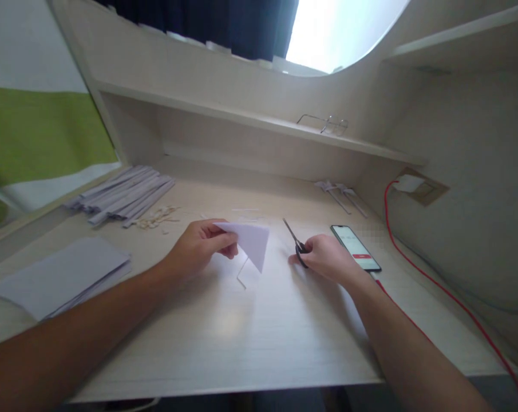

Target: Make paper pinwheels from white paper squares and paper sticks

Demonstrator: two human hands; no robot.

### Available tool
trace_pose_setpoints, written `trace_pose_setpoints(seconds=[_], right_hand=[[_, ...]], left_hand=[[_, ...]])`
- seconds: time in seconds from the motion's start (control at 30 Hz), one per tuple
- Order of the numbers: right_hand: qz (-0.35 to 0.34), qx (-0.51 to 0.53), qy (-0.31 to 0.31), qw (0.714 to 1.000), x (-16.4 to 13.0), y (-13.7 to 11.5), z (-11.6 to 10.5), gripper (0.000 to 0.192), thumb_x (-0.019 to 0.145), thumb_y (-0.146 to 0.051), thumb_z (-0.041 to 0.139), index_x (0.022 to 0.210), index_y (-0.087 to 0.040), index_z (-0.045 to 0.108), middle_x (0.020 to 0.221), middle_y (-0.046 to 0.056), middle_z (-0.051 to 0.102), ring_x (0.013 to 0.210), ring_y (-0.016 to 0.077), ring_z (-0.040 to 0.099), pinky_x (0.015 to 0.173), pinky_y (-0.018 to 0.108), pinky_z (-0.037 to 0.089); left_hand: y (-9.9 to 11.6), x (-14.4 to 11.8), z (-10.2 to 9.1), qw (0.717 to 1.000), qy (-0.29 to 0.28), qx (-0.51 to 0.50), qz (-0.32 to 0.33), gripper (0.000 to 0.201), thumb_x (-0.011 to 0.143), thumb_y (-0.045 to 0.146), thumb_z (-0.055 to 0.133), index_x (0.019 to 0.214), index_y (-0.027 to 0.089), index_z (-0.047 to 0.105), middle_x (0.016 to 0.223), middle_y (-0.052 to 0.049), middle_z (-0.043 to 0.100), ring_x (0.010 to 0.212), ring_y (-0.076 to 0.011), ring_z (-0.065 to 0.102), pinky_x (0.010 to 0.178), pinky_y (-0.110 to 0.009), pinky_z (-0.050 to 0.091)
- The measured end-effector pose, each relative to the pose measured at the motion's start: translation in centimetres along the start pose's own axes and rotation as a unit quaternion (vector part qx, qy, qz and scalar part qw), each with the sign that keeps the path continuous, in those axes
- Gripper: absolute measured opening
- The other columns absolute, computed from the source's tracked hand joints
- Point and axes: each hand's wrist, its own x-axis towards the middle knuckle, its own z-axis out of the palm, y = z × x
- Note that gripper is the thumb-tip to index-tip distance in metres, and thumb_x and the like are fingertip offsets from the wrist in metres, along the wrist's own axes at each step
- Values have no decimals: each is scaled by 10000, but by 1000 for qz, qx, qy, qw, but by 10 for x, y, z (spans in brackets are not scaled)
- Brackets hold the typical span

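Note:
My left hand (201, 243) pinches a folded white paper triangle (252, 241) just above the desk, its point hanging down. A thin paper strip (242, 273) dangles or lies below it. My right hand (325, 257) rests on the desk to the right, its fingers around the black handles of a pair of scissors (295, 239). The blades point away from me and look closed.
A phone (355, 247) with a lit screen lies right of my right hand, on a red cable (417, 266) running to a wall charger (408, 183). Rolled paper sticks (123, 195), paper scraps (158, 217) and stacked sheets (63, 276) lie left. Glasses (325, 123) sit on the shelf.

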Motion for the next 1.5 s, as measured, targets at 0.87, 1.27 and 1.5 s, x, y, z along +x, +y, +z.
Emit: trace_pose_setpoints(seconds=[0.87,1.27,1.5], right_hand=[[-38,35,31,998,3,7,-1,249,644,-346,803,846,-203,773,841,97,762,747,228,650,585,279,326],[-168,392,101,899,10,-12,19,328,927,-430,518,985,-166,704,925,81,749,754,161,653,656,262,485],[-216,537,51,814,5,-30,37,348,885,-493,647,1000,-171,710,817,47,737,673,155,700,591,257,535]], left_hand=[[-39,51,21,992,-11,-12,-128,274,771,412,728,800,158,628,680,-37,682,567,-167,640,424,-222,433],[-24,32,18,985,-54,-148,-66,289,739,385,805,739,133,663,689,-66,715,664,-183,665,704,-333,546],[-22,31,15,976,-60,-206,-38,218,756,316,781,757,110,710,719,-87,739,691,-193,686,736,-345,554]])
